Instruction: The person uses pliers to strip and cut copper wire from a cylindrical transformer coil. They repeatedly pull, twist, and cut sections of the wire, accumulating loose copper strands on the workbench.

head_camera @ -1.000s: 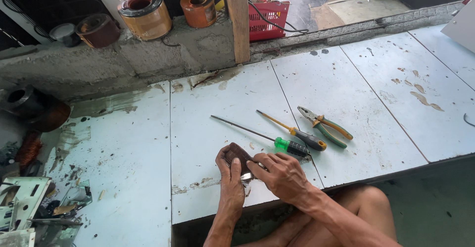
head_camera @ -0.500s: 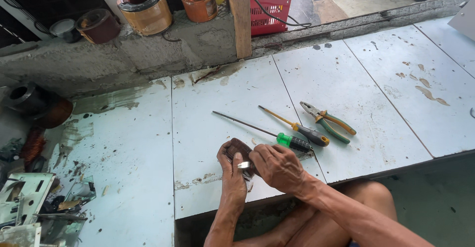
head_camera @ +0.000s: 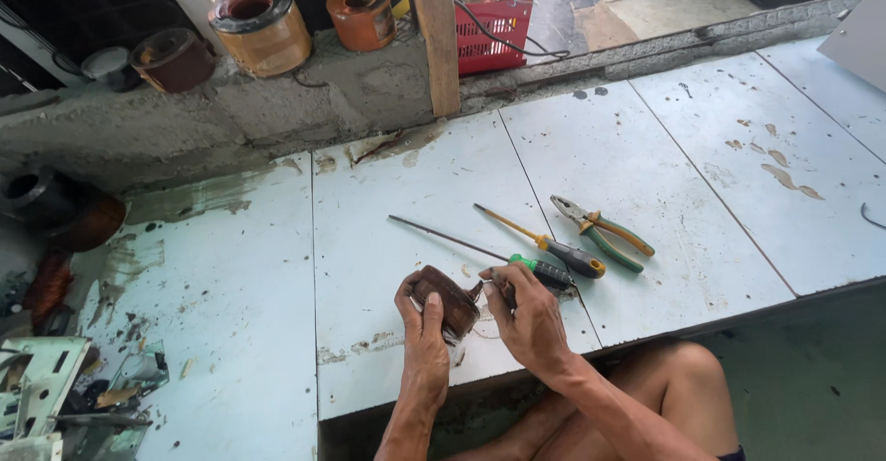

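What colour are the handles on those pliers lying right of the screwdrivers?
The pliers have green handles with orange edging, seen clearly in the head view.

Coil (head_camera: 445, 302) sits over the near edge of the bench (head_camera: 646, 166), left hand (head_camera: 425, 343) under and left of it, right hand (head_camera: 529, 318) touching its right side. Two screwdrivers (head_camera: 544, 251) lie just behind the right hand, pliers (head_camera: 602, 231) right of them. Ledge (head_camera: 305, 101) behind the bench carries three spools (head_camera: 261, 27); post (head_camera: 436, 36) right of them, basket (head_camera: 494, 18) behind the post.
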